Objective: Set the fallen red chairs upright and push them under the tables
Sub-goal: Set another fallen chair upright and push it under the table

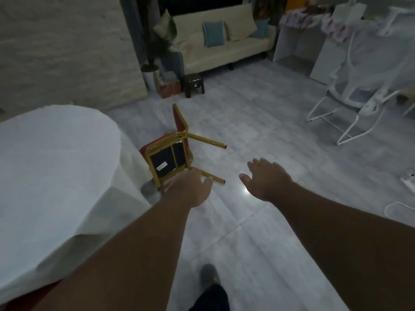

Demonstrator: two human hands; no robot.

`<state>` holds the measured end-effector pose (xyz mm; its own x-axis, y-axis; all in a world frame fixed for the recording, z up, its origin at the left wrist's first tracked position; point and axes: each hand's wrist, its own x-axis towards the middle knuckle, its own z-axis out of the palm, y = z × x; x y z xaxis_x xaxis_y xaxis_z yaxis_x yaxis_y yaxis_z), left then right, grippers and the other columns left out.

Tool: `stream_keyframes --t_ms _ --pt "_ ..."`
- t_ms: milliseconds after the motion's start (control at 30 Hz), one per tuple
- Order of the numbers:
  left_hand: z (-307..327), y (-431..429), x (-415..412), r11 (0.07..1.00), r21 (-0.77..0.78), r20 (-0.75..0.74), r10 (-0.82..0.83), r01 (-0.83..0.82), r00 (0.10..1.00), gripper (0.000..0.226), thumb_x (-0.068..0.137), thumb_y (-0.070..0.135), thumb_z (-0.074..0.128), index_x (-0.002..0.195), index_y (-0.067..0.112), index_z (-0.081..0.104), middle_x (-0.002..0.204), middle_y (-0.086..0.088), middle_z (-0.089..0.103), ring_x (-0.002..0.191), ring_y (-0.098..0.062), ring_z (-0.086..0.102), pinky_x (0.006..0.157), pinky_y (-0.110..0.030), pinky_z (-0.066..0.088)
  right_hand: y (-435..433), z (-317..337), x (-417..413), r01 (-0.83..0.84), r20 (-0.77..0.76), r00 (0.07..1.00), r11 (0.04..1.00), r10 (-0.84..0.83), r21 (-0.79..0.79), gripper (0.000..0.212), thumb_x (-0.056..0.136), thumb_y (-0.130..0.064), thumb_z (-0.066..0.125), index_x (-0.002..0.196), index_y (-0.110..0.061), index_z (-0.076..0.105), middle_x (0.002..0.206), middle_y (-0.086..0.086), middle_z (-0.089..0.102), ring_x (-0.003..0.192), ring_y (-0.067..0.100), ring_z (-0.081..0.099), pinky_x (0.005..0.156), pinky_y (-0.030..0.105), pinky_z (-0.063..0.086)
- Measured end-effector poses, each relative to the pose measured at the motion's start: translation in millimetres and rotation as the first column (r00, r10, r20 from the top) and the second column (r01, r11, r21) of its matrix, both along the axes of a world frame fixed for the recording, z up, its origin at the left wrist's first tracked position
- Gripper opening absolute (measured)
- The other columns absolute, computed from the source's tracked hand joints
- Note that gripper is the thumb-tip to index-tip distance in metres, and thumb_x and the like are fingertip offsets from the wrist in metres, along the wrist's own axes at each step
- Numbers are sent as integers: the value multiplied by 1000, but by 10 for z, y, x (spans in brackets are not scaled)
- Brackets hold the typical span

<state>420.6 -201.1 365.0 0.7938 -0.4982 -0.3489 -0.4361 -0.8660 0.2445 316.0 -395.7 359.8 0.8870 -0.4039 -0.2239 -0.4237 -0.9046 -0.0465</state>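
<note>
The red chair [173, 151] lies on its side on the tiled floor [258, 135] at the centre of the frame, just beside the draped edge of the white-clothed worktop [56, 158] at left. Its seat underside faces you; two gold legs project toward the right of the frame.

Your left hand [190, 189] is at the near lower leg, fingers loosely curled; whether it touches the tube cannot be told. Your right hand [267, 178] hovers spread and empty over the floor, apart from the chair.

Expect a stiff tubular metal frame with a padded seat, probably moderate in weight and not fragile. The painted tube may be smooth, so wrap it fully. Take hold at the leg near the seat rail and at the backrest top [179, 115], not at the leg tips. Pivot the chair onto its feet; keep the cloth hem clear.
</note>
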Motion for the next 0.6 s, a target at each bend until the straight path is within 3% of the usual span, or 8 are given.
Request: stream_keyframes --t_ms 100,267,467,600 --pt "-119 -666 535 996 -37 -74 -79 76 994 50 106 38 27 146 16 45 152 -14 44 140 -36 40 116 -50 34 -492 -6 349 51 -32 998 999 -51 -4 65 101 -56 27 149 -13 37 158 6 36 148 23 27 120 46 22" --pt "-147 -1740 1185 989 -90 -88 -128 120 988 61 105 47 34 152 8 37 158 -15 38 146 -32 34 120 -44 26 -1311 -41 890 157 -45 987 987 -156 27 67 103 -55 25 156 -16 26 166 2 23 154 19 15 124 44 12" --pt "-361 -2922 1831 978 -75 -112 -202 195 973 62 105 48 33 152 7 36 160 -14 35 148 -31 29 120 -42 23 -2403 -209 1530 206 -59 977 977 -203 62 66 104 -54 25 157 -16 24 166 2 21 154 19 13 124 43 11" --pt "-520 -3651 2317 988 -38 -132 -154 150 979 63 106 47 30 155 8 31 164 -11 28 152 -27 22 124 -42 17 -3224 -409 2045 160 -56 986 984 -156 77 65 103 -54 26 155 -15 29 165 3 25 153 20 19 123 44 16"
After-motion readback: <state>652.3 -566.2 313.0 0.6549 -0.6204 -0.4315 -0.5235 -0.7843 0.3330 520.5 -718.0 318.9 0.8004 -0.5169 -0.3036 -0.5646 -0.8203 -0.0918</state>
